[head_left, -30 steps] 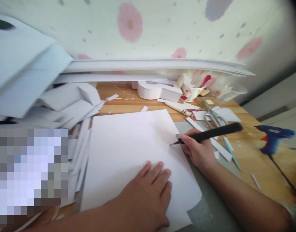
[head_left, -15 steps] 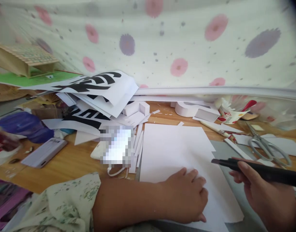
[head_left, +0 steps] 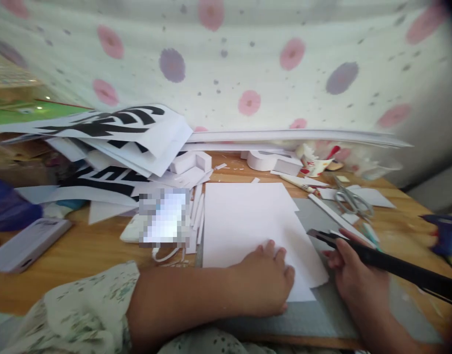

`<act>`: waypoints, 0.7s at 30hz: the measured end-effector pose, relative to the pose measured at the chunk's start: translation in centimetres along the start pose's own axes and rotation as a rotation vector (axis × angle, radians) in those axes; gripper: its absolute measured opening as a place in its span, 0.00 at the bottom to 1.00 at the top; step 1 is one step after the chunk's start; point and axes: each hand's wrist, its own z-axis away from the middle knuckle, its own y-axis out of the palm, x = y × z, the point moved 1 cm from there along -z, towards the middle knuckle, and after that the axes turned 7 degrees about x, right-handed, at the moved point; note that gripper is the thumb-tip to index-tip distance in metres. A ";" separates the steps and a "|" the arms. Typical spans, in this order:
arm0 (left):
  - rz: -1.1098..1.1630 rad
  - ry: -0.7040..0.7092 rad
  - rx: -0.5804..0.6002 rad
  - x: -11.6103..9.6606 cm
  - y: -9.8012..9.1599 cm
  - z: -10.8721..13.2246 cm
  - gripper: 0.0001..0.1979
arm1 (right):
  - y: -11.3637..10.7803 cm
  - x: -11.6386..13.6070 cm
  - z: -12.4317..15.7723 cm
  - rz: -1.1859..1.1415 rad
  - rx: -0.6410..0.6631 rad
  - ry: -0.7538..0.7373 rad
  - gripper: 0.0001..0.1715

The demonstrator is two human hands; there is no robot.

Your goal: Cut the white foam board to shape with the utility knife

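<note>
My left hand (head_left: 266,282) lies flat on a white sheet of card (head_left: 244,211), fingers a little bent and resting on its surface. Below the card is a grey cutting mat (head_left: 277,319). At the card's right side, my right hand (head_left: 360,282) is closed around a long black utility knife (head_left: 381,258). Its tip points left, just off the card's right edge. Part of the knife runs back over the wrist towards the right of the view.
Scissors (head_left: 353,201) and a blue glue gun (head_left: 445,233) lie to the right. A lit phone (head_left: 167,216), paper strips (head_left: 198,214) and printed sheets (head_left: 137,142) are on the left. White three-dimensional paper shapes (head_left: 273,161) and a paper cup (head_left: 316,167) stand behind.
The view has swung right, bringing the glue gun and the table's right edge in. My left hand still presses on the card; the knife is still in my right hand, near the card's edge.
</note>
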 end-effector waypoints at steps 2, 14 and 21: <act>-0.030 -0.004 0.004 -0.1 0.3 -0.2 0.31 | 0.4 -0.1 -0.4 -0.024 -0.033 0.037 0.29; -0.146 0.023 -0.071 -1.5 1.4 -1.3 0.22 | 0.1 -0.5 -0.8 -0.015 0.042 0.017 0.23; -0.023 0.051 -0.078 -0.7 0.4 -1.1 0.26 | 1.1 1.7 -1.8 0.221 0.155 -0.067 0.23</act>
